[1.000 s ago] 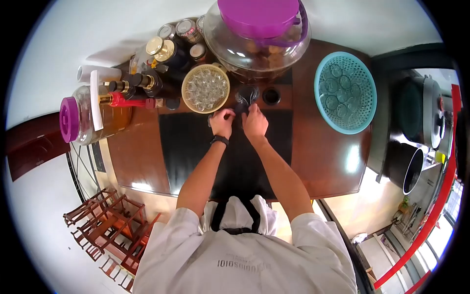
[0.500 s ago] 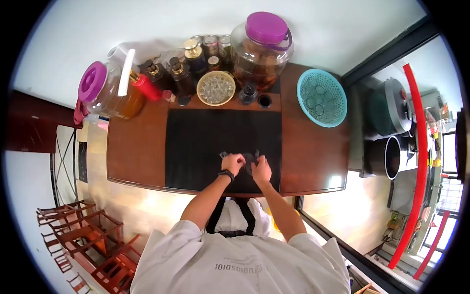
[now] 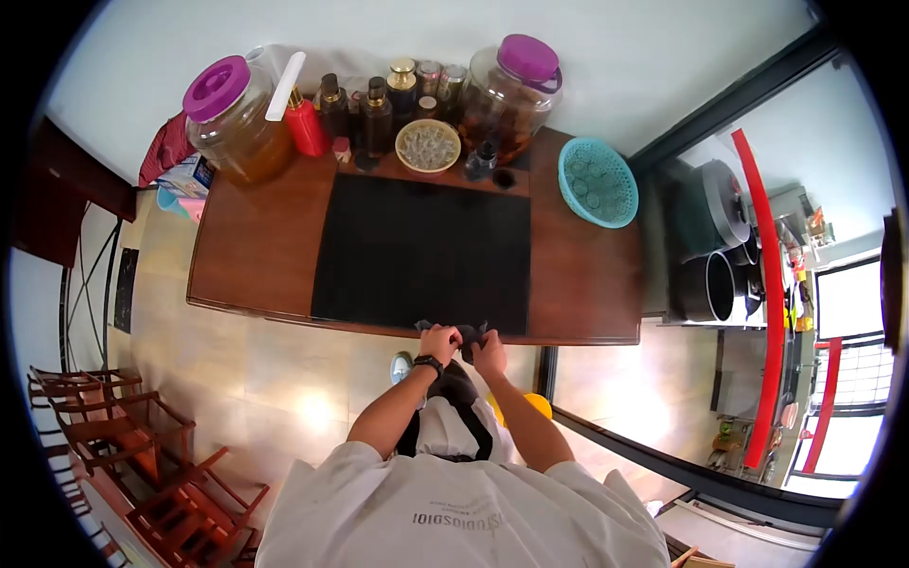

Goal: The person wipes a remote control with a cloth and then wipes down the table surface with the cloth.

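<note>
A small dark, crumpled piece of cloth (image 3: pixel 469 335) is stretched between my two hands at the front edge of the wooden table (image 3: pixel 251 260). My left hand (image 3: pixel 439 343), with a dark watch on the wrist, is closed on the cloth's left part. Its right part is gripped by my right hand (image 3: pixel 490 354). The fingers partly cover the cloth, so its exact shape is hidden. Beyond the hands lies a flat black mat (image 3: pixel 421 251) set across the middle of the table.
Along the back stand two purple-lidded jars (image 3: pixel 248 142), (image 3: pixel 507 99), a red pump bottle (image 3: pixel 305 128), dark bottles (image 3: pixel 377 123) and a round basket (image 3: pixel 428 147) of small clear items. A turquoise basket (image 3: pixel 598 185) holding glasses is at right. Wooden chairs (image 3: pixel 123 417) stand lower left.
Both hands have drawn back toward my body with the cloth, from over the black mat to the table's front edge. My view has shifted and tilted; the table items stay put.
</note>
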Available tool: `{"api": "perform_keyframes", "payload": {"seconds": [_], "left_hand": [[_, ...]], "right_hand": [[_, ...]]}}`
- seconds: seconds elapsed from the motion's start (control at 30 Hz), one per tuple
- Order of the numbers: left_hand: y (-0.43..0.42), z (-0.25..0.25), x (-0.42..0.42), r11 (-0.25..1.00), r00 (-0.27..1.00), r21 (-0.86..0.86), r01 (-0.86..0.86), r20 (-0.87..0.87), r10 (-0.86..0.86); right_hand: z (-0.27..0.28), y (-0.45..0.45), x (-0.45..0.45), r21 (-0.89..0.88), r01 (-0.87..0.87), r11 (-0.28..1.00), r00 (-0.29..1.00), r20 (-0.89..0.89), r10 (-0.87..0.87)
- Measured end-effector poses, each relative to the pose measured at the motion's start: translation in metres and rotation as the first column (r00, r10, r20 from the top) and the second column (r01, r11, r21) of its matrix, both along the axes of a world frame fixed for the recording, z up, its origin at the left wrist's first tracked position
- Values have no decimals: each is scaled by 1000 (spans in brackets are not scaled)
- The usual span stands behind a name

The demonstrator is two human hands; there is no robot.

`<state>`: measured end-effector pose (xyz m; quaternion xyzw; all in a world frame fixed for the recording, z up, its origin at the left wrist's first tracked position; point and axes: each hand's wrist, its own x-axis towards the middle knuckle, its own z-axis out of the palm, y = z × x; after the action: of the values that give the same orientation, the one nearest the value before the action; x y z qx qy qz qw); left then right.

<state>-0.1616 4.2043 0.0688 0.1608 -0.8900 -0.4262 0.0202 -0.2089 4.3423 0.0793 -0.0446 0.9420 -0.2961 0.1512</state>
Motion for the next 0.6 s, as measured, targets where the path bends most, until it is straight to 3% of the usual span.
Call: {"api": "perform_keyframes", "payload": {"seconds": [0.07, 0.17, 0.23, 0.37, 0.6], "left_hand": [[5, -2, 4, 1000, 1000, 6, -4, 10, 4], [8, 2, 4, 999, 1000, -33, 12, -4, -12], [8, 5, 3, 999, 1000, -47, 21, -17, -22], [10, 8, -20, 997, 999, -62, 34, -25, -35], [2, 6, -88, 998, 999, -51, 48, 20, -47]], "right_hand": [[1, 2, 7, -6, -20, 1000, 999, -31, 20], [4, 4, 10, 54, 0, 999, 998, 56, -3], [1, 6, 8, -34, 4, 999, 998, -66, -6], [8, 5, -8, -70, 59, 996, 994, -85, -65], [23, -5, -79, 22, 4, 1000, 999, -43, -3]]}}
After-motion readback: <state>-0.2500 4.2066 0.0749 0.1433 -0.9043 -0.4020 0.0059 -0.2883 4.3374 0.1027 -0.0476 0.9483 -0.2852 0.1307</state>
